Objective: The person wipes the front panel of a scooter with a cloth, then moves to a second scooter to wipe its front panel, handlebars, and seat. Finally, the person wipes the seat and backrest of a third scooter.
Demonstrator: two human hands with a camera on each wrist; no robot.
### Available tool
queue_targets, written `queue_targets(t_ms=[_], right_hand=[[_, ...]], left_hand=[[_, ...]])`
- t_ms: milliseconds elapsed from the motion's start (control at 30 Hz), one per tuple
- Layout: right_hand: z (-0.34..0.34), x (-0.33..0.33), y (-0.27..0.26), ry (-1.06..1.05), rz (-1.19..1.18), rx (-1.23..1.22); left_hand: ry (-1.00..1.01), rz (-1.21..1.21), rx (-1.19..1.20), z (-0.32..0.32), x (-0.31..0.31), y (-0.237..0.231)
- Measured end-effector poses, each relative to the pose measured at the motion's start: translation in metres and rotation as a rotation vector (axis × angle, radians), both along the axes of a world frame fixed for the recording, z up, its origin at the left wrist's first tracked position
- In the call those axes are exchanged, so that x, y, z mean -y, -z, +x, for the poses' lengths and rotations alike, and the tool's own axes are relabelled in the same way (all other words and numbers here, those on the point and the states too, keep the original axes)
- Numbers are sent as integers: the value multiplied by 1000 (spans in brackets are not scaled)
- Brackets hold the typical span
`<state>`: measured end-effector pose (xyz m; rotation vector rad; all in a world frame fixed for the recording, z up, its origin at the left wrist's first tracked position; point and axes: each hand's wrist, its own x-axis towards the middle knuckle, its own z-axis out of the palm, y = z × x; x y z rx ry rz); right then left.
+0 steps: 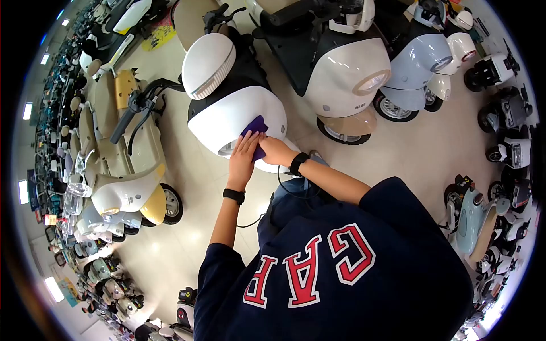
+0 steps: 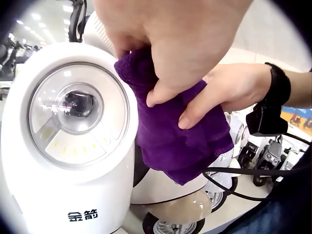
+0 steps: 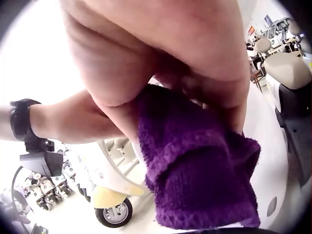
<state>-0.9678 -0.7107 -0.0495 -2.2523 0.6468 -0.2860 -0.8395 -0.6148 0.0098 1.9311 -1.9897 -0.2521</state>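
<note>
A purple cloth point(image 2: 180, 141) hangs in folds between my two hands, close beside the headlight point(image 2: 66, 117) of a white scooter point(image 1: 227, 116). My left hand point(image 1: 243, 152) pinches the cloth's upper part between thumb and fingers. From the other side my right hand point(image 1: 277, 152) grips it, its thumb point(image 2: 197, 109) lying along the fabric in the left wrist view. Seen from the right wrist, the cloth point(image 3: 200, 180) droops below the right hand point(image 3: 161, 53), whose fingertips are partly hidden. In the head view both hands are right at the scooter's front panel.
A cream scooter point(image 1: 341, 79) and a light-blue scooter point(image 1: 418, 62) stand to the right. At the left is a beige and yellow scooter point(image 1: 128, 193), its handlebar point(image 1: 136, 108) reaching toward the white one. Black cables point(image 1: 280, 179) hang near my wrists.
</note>
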Motion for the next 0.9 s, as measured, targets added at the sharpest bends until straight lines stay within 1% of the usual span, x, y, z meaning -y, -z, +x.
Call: queue_targets(t_ms=[33,67,133,233,300,367,467,567,600,633,700,767,800,833,900], right_hand=[[-2,1,0,-7,-17,37],[-6,4,0,-40,43,-9],[-15,12,-20,-105,170,-102],[-34,22,-28,-182,171,-143],[-49,28,-26,-154,108,-162],[-68,41,-27,-146,124,-136],[-95,70,-45,-126,84,-170],[-117,115,-56,-77,-80,-49],[-127,134,-78,-92,-125,-6],[-135,151,-100,-85,-162,-34],[-155,181,-126,-31,-405,16],[-178,218,-132,7,-680,95],[-193,235,-141,4,-753,74],[-209,250,-150,16,-714,113],[-243,274,-153,42,-671,93]], left_hand=[[-10,4,-4,-1,-1,-1],[-9,-5,-30,-3,-3,-3],[-25,8,-75,-8,-7,-2],[-35,43,-95,-19,-9,6],[-34,90,-77,-31,-5,10],[-26,105,-94,-44,6,10],[-21,110,-127,-63,36,6],[-13,-12,-136,-85,87,-18],[-10,-21,-148,-92,107,-28],[-16,-55,-134,-102,127,-39],[-9,-242,-110,-124,167,-56],[-44,-336,-160,-155,207,-68],[-55,-369,-210,-171,226,-71],[-48,-368,-246,-188,241,-76],[-29,-379,-292,-223,273,-60]])
